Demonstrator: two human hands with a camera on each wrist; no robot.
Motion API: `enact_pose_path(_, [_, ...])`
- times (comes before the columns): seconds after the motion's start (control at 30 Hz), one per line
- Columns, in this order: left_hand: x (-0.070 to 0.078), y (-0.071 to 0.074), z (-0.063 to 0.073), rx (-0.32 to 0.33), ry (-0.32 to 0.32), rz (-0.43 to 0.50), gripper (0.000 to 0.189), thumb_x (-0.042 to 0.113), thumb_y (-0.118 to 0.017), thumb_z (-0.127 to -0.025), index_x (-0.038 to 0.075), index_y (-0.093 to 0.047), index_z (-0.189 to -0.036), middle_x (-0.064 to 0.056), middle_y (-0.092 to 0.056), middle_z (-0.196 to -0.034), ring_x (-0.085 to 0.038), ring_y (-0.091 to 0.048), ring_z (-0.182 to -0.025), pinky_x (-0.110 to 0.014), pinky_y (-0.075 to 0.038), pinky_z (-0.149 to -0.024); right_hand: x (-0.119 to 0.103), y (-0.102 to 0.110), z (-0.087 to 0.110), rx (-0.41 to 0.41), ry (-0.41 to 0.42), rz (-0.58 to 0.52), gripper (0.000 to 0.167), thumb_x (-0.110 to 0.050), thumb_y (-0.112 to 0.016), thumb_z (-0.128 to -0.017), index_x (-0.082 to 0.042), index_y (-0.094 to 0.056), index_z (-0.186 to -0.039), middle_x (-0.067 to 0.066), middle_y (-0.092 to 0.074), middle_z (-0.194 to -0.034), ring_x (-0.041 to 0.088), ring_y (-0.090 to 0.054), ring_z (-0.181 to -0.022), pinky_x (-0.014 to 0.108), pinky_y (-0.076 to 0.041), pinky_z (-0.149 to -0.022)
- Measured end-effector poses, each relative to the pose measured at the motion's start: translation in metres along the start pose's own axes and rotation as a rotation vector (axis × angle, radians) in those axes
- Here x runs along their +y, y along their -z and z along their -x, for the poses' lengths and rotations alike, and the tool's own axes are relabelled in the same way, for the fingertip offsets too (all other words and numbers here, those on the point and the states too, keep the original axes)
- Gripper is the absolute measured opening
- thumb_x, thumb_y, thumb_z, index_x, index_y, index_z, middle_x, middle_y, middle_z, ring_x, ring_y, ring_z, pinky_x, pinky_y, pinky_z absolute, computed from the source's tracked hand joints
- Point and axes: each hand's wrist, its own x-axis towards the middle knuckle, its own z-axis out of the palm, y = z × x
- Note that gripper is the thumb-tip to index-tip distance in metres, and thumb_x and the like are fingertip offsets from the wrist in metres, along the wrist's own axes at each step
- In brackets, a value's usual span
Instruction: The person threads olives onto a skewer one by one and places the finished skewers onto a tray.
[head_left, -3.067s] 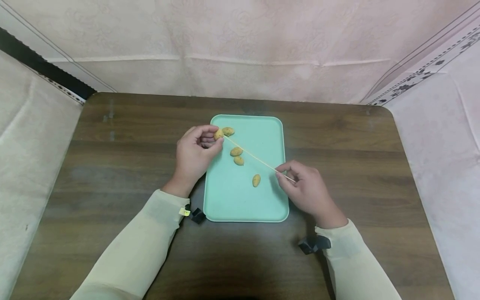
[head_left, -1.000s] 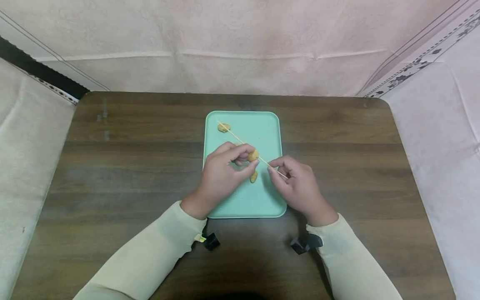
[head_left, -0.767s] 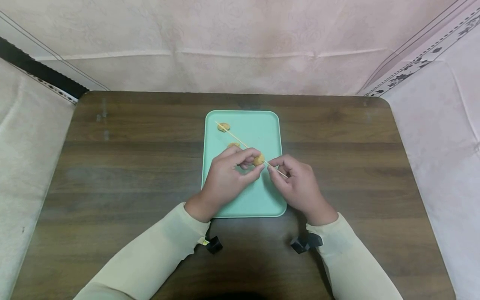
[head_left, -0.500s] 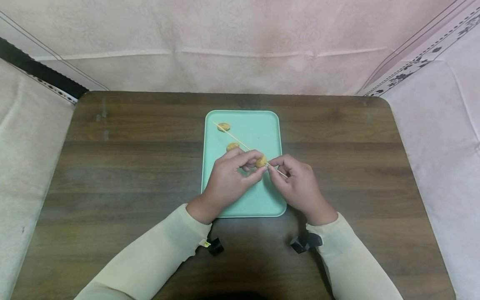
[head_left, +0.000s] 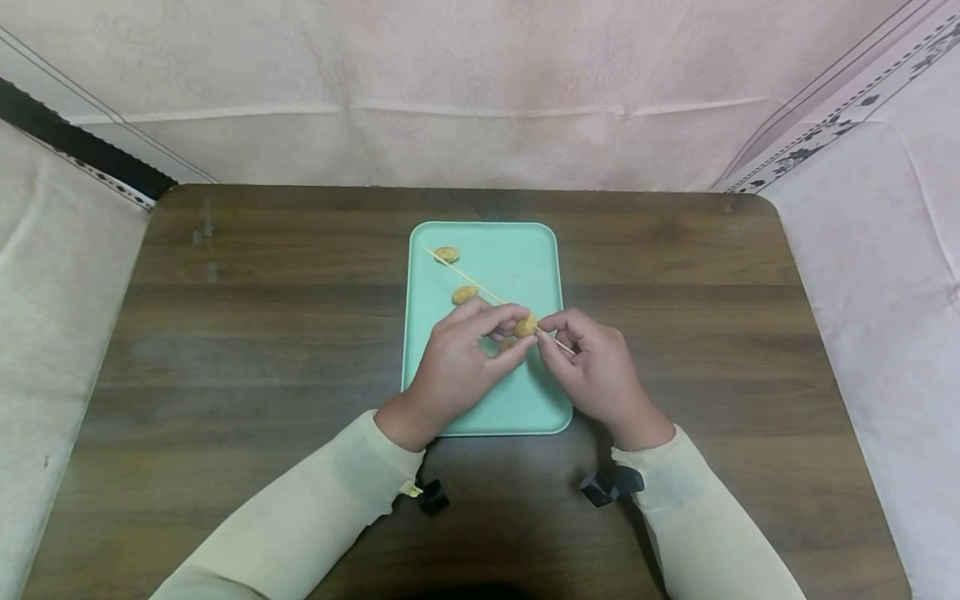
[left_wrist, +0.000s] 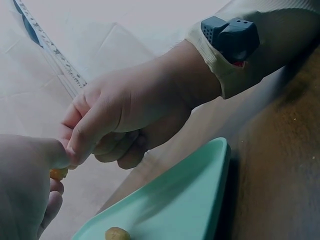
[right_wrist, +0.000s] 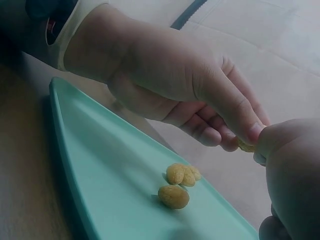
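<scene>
In the head view my left hand (head_left: 468,350) pinches a small yellow-brown, potato-like lump (head_left: 526,326) between thumb and fingers. A thin wooden skewer (head_left: 476,282) runs through it, its long bare end slanting up and left over the tray. Just below the lump, my right hand (head_left: 596,367) pinches the skewer near its lower end. Both hands' fingertips meet closely there; in the right wrist view the lump (right_wrist: 246,146) is mostly covered by them. Similar lumps lie on the green tray (head_left: 517,417): one at the top left (head_left: 447,254), another lower (head_left: 464,294), and one partly behind the left fingers.
The tray stands on a dark wooden table (head_left: 262,358). Pale patterned cloth (head_left: 480,92) hangs behind the table and at both sides. A small black camera (head_left: 432,497) sits at the left wrist, another (head_left: 602,489) at the right.
My left hand has moved right and down, sliding the lump along the skewer from its upper end to beside my right fingers. The right hand has barely moved.
</scene>
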Motion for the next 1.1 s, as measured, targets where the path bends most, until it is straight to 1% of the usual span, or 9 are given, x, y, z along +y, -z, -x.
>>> enact_pose_path(0.1, [0.0, 0.003, 0.0, -0.031, -0.004, 0.011, 0.036, 0.018, -0.094, -0.094, 0.009, -0.084, -0.128, -0.002, -0.076, -0.105, -0.016, -0.072, -0.094, -0.031, -0.067, -0.085, 0.001, 0.0, 0.0, 0.006, -0.027, -0.007, 0.009, -0.005, -0.08, -0.101, -0.005, -0.077, -0.11, -0.006, -0.046, -0.064, 0.006, -0.039, -0.057, 0.023, -0.035, -0.051])
enact_pose_path(0.23, [0.0, 0.008, -0.003, -0.09, -0.025, -0.048, 0.046, 0.024, -0.093, -0.095, 0.011, -0.079, -0.137, -0.002, -0.078, -0.122, -0.019, -0.072, -0.111, -0.036, -0.064, -0.1, 0.004, 0.0, -0.001, 0.031, -0.077, -0.008, 0.011, -0.006, -0.079, -0.102, -0.004, -0.077, -0.112, -0.006, -0.045, -0.063, 0.006, -0.039, -0.056, 0.023, -0.034, -0.051])
enact_pose_path(0.33, [0.0, 0.013, -0.007, -0.139, -0.03, -0.145, 0.047, 0.03, -0.091, -0.096, 0.014, -0.077, -0.137, -0.001, -0.077, -0.129, -0.021, -0.071, -0.123, -0.039, -0.058, -0.113, 0.007, 0.001, -0.002, 0.054, -0.124, -0.007, 0.011, -0.008, -0.079, -0.103, -0.004, -0.077, -0.114, -0.005, -0.046, -0.062, 0.008, -0.04, -0.055, 0.023, -0.034, -0.052])
enact_pose_path(0.37, [-0.001, 0.014, -0.008, -0.16, -0.023, -0.182, 0.046, 0.033, -0.091, -0.095, 0.016, -0.077, -0.136, -0.001, -0.076, -0.13, -0.022, -0.069, -0.125, -0.042, -0.056, -0.115, 0.008, 0.002, -0.002, 0.06, -0.143, -0.011, 0.012, -0.008, -0.079, -0.104, -0.005, -0.077, -0.115, -0.005, -0.046, -0.062, 0.009, -0.04, -0.055, 0.024, -0.034, -0.051])
enact_pose_path(0.53, [-0.01, 0.018, -0.009, -0.322, 0.054, -0.376, 0.046, 0.046, -0.088, -0.094, 0.024, -0.081, -0.133, -0.002, -0.067, -0.144, -0.032, -0.058, -0.14, -0.057, -0.051, -0.115, 0.011, 0.004, -0.004, 0.069, -0.236, -0.035, 0.01, -0.009, -0.077, -0.106, -0.008, -0.078, -0.116, -0.001, -0.049, -0.063, 0.014, -0.042, -0.054, 0.026, -0.034, -0.051])
enact_pose_path(0.6, [-0.014, 0.018, -0.008, -0.385, 0.077, -0.44, 0.046, 0.049, -0.087, -0.094, 0.027, -0.081, -0.134, -0.003, -0.063, -0.151, -0.035, -0.053, -0.145, -0.061, -0.05, -0.114, 0.012, 0.005, -0.004, 0.072, -0.254, -0.047, 0.009, -0.01, -0.077, -0.106, -0.008, -0.078, -0.114, 0.001, -0.049, -0.063, 0.014, -0.043, -0.054, 0.026, -0.034, -0.051])
enact_pose_path(0.67, [-0.017, 0.017, -0.008, -0.428, 0.086, -0.484, 0.046, 0.05, -0.085, -0.094, 0.028, -0.081, -0.135, -0.004, -0.061, -0.157, -0.035, -0.051, -0.149, -0.061, -0.049, -0.115, 0.014, 0.005, -0.005, 0.077, -0.26, -0.058, 0.007, -0.011, -0.077, -0.106, -0.009, -0.078, -0.113, 0.001, -0.049, -0.062, 0.014, -0.043, -0.054, 0.025, -0.034, -0.051])
enact_pose_path(0.87, [-0.022, 0.016, -0.006, -0.474, 0.093, -0.531, 0.044, 0.051, -0.082, -0.096, 0.03, -0.081, -0.135, -0.005, -0.059, -0.161, -0.035, -0.048, -0.152, -0.063, -0.046, -0.116, 0.018, 0.004, -0.004, 0.083, -0.267, -0.07, 0.005, -0.01, -0.077, -0.106, -0.01, -0.079, -0.11, 0.0, -0.049, -0.062, 0.012, -0.042, -0.053, 0.025, -0.032, -0.05])
enact_pose_path(1.1, [-0.024, 0.015, -0.004, -0.514, 0.106, -0.538, 0.04, 0.05, -0.079, -0.098, 0.031, -0.082, -0.134, -0.005, -0.058, -0.163, -0.034, -0.046, -0.154, -0.064, -0.043, -0.119, 0.021, 0.002, -0.002, 0.072, -0.278, -0.068, 0.006, -0.008, -0.077, -0.105, -0.009, -0.079, -0.111, 0.0, -0.048, -0.062, 0.012, -0.042, -0.053, 0.026, -0.033, -0.05])
